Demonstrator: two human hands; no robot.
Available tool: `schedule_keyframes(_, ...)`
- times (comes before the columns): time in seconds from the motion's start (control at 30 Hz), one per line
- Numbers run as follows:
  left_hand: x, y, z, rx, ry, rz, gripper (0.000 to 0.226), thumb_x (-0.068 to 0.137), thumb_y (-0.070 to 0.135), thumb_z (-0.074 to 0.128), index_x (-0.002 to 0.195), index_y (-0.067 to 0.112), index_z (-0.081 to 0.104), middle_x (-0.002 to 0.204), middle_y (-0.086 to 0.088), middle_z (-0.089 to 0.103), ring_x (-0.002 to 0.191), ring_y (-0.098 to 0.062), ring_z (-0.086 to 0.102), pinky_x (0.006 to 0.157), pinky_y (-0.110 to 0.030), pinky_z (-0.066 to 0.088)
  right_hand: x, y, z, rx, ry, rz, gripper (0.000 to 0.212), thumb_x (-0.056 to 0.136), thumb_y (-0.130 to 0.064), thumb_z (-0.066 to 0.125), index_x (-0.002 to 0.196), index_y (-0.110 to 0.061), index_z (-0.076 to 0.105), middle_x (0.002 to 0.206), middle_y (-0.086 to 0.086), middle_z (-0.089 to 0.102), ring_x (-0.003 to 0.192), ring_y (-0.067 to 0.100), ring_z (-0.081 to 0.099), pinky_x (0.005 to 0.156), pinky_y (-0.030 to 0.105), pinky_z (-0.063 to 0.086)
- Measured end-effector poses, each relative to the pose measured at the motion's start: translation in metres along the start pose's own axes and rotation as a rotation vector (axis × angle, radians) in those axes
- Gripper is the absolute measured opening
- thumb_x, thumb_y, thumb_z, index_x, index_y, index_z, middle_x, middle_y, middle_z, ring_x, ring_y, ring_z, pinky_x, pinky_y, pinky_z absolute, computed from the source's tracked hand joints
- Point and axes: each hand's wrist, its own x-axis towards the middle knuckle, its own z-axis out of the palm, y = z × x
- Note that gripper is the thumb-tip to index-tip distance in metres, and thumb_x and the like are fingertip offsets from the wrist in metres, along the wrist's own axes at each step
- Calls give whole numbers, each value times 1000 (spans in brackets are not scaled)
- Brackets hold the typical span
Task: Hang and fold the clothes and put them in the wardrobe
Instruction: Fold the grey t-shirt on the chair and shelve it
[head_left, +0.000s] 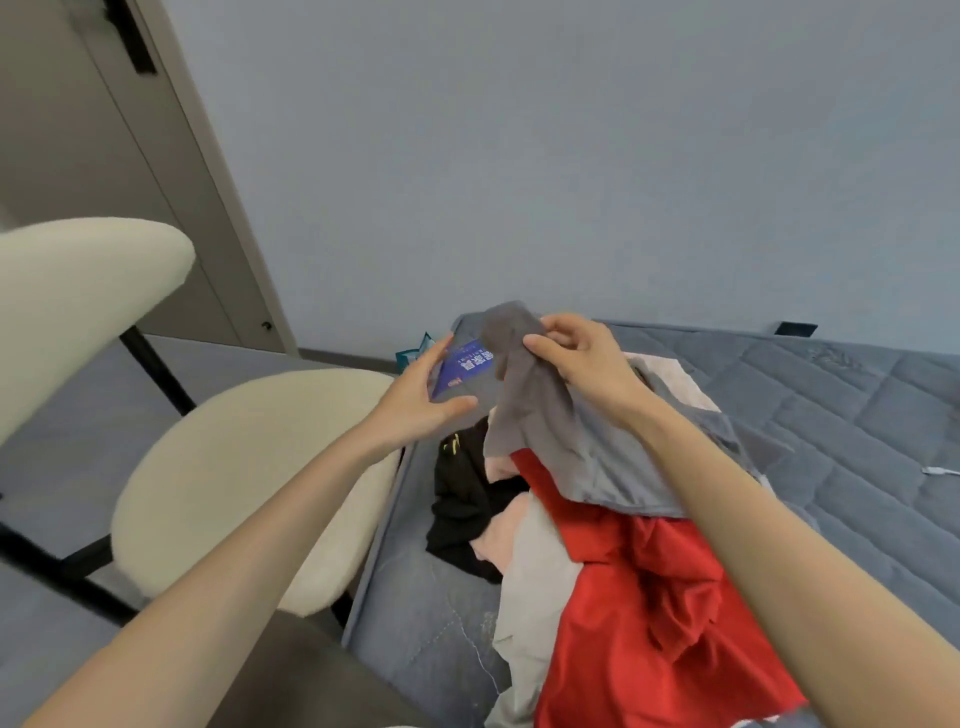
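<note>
Soft even daylight, faint shadows, slight blur, wide-angle edge warp.

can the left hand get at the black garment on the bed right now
Probably yes: the left hand is open and holds nothing, and the black garment lies largely uncovered close beneath it, with nothing between them.

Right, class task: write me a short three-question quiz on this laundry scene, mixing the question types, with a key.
1. True or false: the right hand pinches the grey cloth garment, lifted above the pile.
2. Which shows just beneath that lifted garment? A) red fabric garment B) green towel C) yellow sock
3. Fill in: the cream padded chair stands to the ___ of the grey quilted mattress.
Key: 1 true; 2 A; 3 left.
</note>
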Motion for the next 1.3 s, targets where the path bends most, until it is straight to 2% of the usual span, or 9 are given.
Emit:
schedule_keyframes(0.13, -18, 10, -63, -109, 65, -7, 75, 84, 30, 71, 145, 38, 28, 139, 10, 41, 125, -8, 44, 94, -23, 40, 29, -65, 59, 260, -180, -40, 10, 95, -11, 57, 89, -16, 62, 79, -3, 72, 71, 9, 66, 63, 21, 50)
schedule_keyframes(0.27, -50, 15, -128, -158, 112, 63, 45, 87, 29, 67, 128, 30, 49, 107, 6, 67, 101, -7, 64, 89, -27, 49, 48, -115, 113, 414, -370, -56, 7, 95, -16, 56, 94, -18, 62, 84, -2, 69, 78, 12, 64, 73, 29, 50)
schedule_keyframes(0.43, -92, 14, -190, -138, 235, 65, 25, 88, 40, 58, 94, 16, 60, 81, 12, 65, 75, -2, 60, 65, -15, 48, 66, -151, 170, 503, -386, -48, 8, 97, -12, 53, 99, -13, 61, 87, 1, 65, 77, 9, 62, 71, 26, 54)
schedule_keyframes(0.7, -129, -1, -231, -171, 506, -91, 13, 100, 18, 48, 93, 7, 48, 74, -9, 55, 55, -7, 50, 44, -13, 37, 45, -107, 221, 81, -602, 199, 29, 91, 3, 55, 114, -14, 57, 122, 5, 59, 106, 20, 62, 91, 40, 55)
schedule_keyframes(0.83, -129, -1, -230, -264, 550, -153, 13, 96, 20, 56, 87, 15, 48, 67, -2, 57, 49, -5, 52, 44, -19, 37, 15, -84, 234, -312, -828, 147, 68, 68, -35, 80, 125, -19, 47, 121, -2, 54, 101, 10, 57, 81, 27, 53)
schedule_keyframes(0.9, -126, 8, -229, -444, 582, -156, 14, 93, 15, 60, 102, 16, 49, 71, -3, 62, 52, -7, 59, 45, -19, 45, 2, -75, 244, -412, -756, 78, 93, 59, -54, 83, 129, -18, 34, 121, -6, 45, 106, 9, 50, 76, 14, 43)
schedule_keyframes(1.03, -120, 18, -234, -577, 511, -53, 56, 90, 2, 61, 131, 32, 37, 69, -11, 59, 61, -15, 59, 56, -20, 50, -22, -55, 271, -359, -231, -162, 75, 75, -54, 72, 120, -24, 21, 120, 1, 45, 98, 20, 53, 71, 18, 43)
schedule_keyframes(1.2, -123, 39, -229, -675, 358, -44, 20, 90, -3, 56, 96, 15, 63, 80, 1, 65, 60, -2, 66, 55, -15, 52, -21, -57, 284, -356, 19, -213, 73, 78, -47, 68, 126, -27, 17, 124, 2, 51, 97, 29, 62, 68, 30, 40)
schedule_keyframes(1.3, -129, 40, -233, -749, 382, 14, 28, 87, -8, 56, 106, 11, 64, 79, 2, 71, 68, -4, 68, 61, -15, 53, -15, -63, 276, -436, 57, -282, 53, 81, -24, 62, 113, -25, 20, 102, -1, 53, 77, 33, 63, 57, 32, 34)
